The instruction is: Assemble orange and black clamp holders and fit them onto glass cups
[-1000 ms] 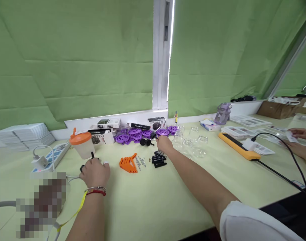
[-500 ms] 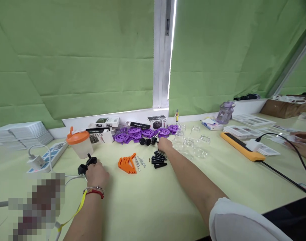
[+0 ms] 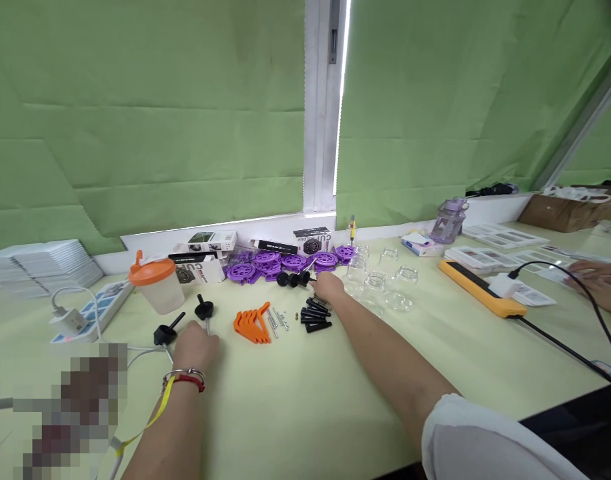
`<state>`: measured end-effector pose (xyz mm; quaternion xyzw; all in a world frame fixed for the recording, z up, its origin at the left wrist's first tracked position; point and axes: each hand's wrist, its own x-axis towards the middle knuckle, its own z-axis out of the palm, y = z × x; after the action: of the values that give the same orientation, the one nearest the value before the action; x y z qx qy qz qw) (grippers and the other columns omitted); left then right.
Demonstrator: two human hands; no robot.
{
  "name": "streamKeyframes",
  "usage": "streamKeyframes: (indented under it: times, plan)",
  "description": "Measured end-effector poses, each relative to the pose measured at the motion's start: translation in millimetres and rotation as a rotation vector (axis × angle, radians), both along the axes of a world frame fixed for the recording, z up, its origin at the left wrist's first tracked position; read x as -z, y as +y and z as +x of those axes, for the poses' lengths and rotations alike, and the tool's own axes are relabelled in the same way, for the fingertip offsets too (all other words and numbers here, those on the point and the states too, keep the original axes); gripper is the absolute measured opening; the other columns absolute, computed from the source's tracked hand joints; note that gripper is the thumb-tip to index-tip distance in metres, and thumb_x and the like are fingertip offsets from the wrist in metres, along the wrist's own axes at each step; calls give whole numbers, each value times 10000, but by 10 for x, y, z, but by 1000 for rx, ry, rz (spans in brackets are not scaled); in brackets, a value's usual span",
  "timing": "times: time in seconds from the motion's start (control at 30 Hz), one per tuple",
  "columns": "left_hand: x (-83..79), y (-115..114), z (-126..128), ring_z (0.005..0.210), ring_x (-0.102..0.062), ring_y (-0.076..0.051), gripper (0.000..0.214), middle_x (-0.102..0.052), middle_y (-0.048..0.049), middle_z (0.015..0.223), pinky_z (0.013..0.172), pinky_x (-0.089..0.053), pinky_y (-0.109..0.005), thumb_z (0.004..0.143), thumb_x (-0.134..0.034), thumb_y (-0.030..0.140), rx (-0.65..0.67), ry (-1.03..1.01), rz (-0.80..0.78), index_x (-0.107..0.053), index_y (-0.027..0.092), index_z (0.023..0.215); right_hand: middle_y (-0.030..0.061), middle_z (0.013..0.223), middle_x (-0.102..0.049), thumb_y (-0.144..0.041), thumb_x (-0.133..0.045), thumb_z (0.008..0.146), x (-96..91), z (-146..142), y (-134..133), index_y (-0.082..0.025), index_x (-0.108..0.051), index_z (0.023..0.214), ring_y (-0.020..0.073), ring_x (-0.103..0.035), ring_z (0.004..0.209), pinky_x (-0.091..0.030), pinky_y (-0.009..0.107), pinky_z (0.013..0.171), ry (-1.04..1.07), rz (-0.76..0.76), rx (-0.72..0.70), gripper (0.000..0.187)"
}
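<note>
Black stemmed parts (image 3: 204,309), a pair, sit at the far side of the L hand (image 3: 198,343), over the bench (image 3: 305,407). One is straight beyond the knuckles, its pale shaft running back toward the fingers; t'other is off to the L, black stem slanting up-R, shaft angling down twd the wrist. L hand is def. the nearer one, fingers curled; looks to be gripping both by the shafts, tho the grip itself is hidden.

R hand (image 3: 330,287) is farther out, at the R end of a black row (image 3: 293,280) whose long axis goes L–R. Fingertips are at the end stem, prob. touching; can't tell if pinched.

Btwn hands: orange brackets (image 3: 253,323), nested, then metal screws (image 3: 278,320); black tubes (image 3: 315,317) lie just nearside of R hand. Purple discs (image 3: 267,262) are heaped behind the black row.

Containers: orange-lidded cup (image 3: 164,295) upright, lid on, translucent, contents n/a to the eye. Glass jars (image 3: 375,287) cluster R of R hand, nothing visible in 'em. White carton (image 3: 203,270) is behind the L hand, R of the cup; inside not visible. Purple bottle (image 3: 448,223) upright, far R.
</note>
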<state>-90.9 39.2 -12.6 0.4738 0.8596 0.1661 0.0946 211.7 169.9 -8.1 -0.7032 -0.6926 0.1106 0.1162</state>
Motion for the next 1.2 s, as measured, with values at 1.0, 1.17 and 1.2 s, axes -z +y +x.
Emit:
streamKeyframes:
  times: [1.0,1.17,1.2]
  plan:
    - [-206,-613,1169,614,-534,-115,187,-536,12,780,575,-442,-241,781,-489,199,771,-589,560,-380,223,931,14,797,-592,-390,-449,913,-304,-417,-1614,-168,-602,870,122,-514,707,-402,222,646,1041,-69,-626,273]
    - [-115,-629,1171,564,-525,-115,48,-537,30,699,541,-434,-248,824,-476,223,848,-363,613,-436,216,848,-3,718,-564,-320,-419,927,-295,-425,-1571,-169,-576,801,107,-487,636,-381,220,614,931,40,-593,251]
    - [-130,-610,1114,563,-529,-117,55,-541,29,695,551,-438,-255,823,-501,243,814,-291,689,-458,213,840,-7,695,-556,-316,-418,928,-305,-390,-1532,-168,-581,820,101,-470,599,-367,219,589,898,9,-581,246]
